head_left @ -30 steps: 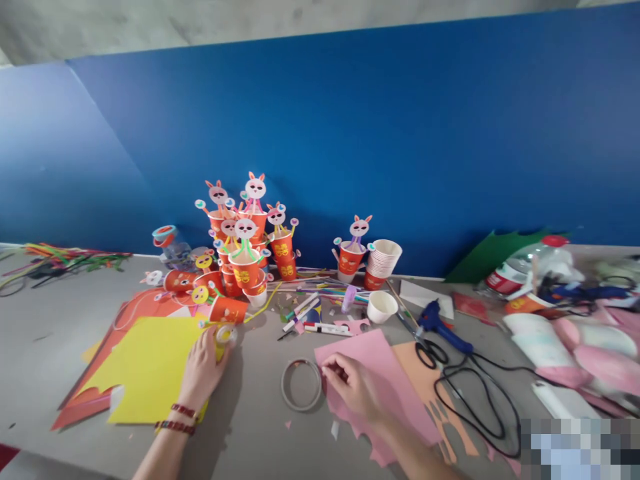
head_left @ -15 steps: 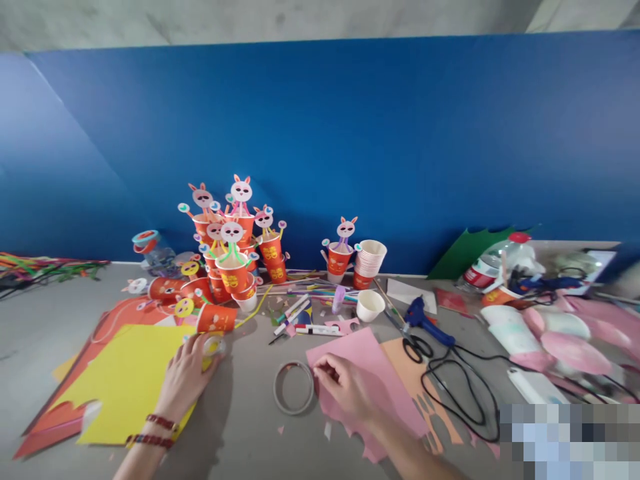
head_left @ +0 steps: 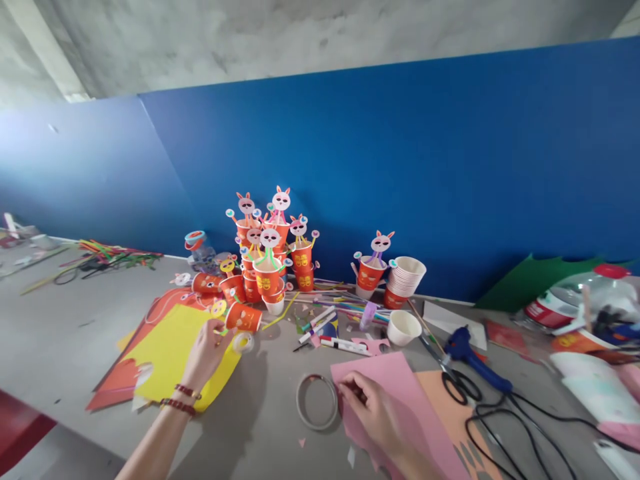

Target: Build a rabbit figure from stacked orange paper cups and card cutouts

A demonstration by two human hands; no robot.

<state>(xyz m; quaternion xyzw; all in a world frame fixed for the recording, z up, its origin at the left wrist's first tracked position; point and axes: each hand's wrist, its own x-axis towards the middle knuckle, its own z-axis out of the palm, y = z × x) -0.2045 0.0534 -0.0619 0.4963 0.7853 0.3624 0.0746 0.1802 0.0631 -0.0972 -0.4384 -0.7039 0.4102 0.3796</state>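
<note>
Overlapping yellow paper [head_left: 167, 340]: left hand [head_left: 207, 350], near tape [head_left: 247, 344].

In the lower half, left of centre, we see the bare left hand [head_left: 206, 348], back uppermost and fingers bent, its forearm [head_left: 156, 437] slanting up from the bottom edge; right of centre, we find the bare right hand [head_left: 371, 408], thumb and forefinger drawn together.

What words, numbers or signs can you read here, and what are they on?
Looks like "囍": the gold sign on some orange cups, too small to be sure of every stroke.
White marks on the red label of the bottle: too blurred to read.
Markers: any writing is too small.
I can't read any numbers.
</note>
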